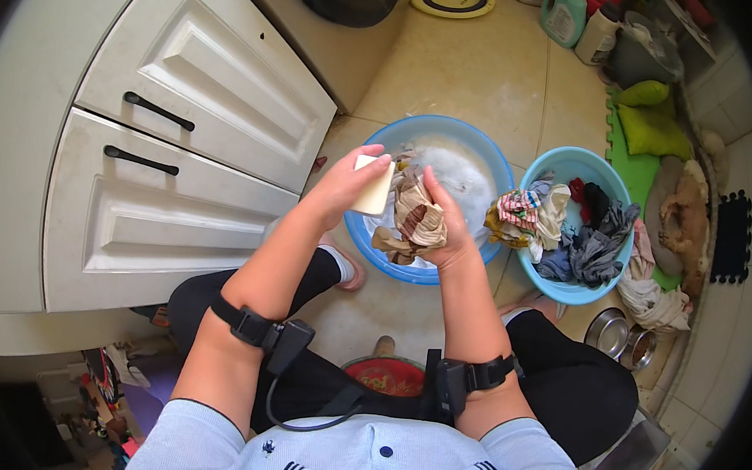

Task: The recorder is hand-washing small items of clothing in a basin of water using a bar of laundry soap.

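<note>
Rubbing evenly calls for pressing the cream soap bar (373, 187), gripped in the left hand (345, 180) at ten o'clock from the brown patterned cloth (420, 217), flat on the fabric. The right hand (452, 234) clasps that cloth bunched; keep it above the blue basin (442, 125) to catch drips.

White panelled cabinet (224, 143), beige floor (477, 77), seemingly tiled wall (704, 354).
</note>
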A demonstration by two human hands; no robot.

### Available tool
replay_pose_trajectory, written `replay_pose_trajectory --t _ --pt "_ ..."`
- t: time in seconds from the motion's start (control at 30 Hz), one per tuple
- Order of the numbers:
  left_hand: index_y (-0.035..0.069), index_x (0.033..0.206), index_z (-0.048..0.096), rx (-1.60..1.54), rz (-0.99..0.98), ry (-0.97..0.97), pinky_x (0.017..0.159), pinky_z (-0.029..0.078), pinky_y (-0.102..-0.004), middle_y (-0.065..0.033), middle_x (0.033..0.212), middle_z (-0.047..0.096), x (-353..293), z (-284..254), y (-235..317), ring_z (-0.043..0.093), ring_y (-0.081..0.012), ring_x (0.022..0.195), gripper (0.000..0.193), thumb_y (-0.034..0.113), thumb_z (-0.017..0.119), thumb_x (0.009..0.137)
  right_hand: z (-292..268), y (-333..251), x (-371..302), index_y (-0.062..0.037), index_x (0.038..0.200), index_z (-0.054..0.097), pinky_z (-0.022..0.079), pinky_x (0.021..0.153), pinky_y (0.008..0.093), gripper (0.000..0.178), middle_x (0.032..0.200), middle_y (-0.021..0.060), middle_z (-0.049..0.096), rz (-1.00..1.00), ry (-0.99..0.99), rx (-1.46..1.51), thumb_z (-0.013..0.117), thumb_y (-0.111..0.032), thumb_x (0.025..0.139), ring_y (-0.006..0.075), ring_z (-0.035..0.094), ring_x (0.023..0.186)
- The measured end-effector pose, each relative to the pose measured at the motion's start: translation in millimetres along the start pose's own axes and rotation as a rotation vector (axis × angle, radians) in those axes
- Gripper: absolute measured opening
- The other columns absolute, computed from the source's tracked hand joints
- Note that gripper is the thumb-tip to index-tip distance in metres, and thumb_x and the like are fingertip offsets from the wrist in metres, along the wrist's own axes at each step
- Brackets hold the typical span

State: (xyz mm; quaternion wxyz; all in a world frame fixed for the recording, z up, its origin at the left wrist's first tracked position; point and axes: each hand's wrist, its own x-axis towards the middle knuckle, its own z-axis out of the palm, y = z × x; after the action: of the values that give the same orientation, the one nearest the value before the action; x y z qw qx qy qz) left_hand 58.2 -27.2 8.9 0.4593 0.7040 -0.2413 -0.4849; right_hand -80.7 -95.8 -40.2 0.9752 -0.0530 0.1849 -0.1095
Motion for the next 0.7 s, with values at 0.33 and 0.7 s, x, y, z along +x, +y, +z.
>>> replay_pose_trajectory --t 0.33,0.7 --pt "0.007 0.128 0.035 0.184 0.146 -0.238 0.088 0.038 -0.0280 -0.0099 0.118 0.043 -10.4 13.1 5.9 0.047 -0.0165 0.103 0.054 0.032 0.054 0.085 -7.1 -1.0 -1.0 -0.0075 0.099 0.054 0.051 0.058 0.0299 0.044 0.084 0.0059 0.062 0.071 0.010 -0.030 0.036 -0.046 0.089 0.0156 0.060 0.067" --pt "0.005 0.122 0.040 0.848 0.773 0.019 0.088 0.035 -0.0428 -0.0203 0.115 0.040 -45.7 44.7 -10.7 0.042 -0.0374 0.103 0.066 0.029 0.068 0.067 -24.9 26.1 14.4 -0.0095 0.104 0.050 0.051 0.062 0.0364 0.037 0.093 0.0086 0.059 -0.073 0.205 -0.020 0.045 -0.041 0.086 0.0236 0.061 0.079"
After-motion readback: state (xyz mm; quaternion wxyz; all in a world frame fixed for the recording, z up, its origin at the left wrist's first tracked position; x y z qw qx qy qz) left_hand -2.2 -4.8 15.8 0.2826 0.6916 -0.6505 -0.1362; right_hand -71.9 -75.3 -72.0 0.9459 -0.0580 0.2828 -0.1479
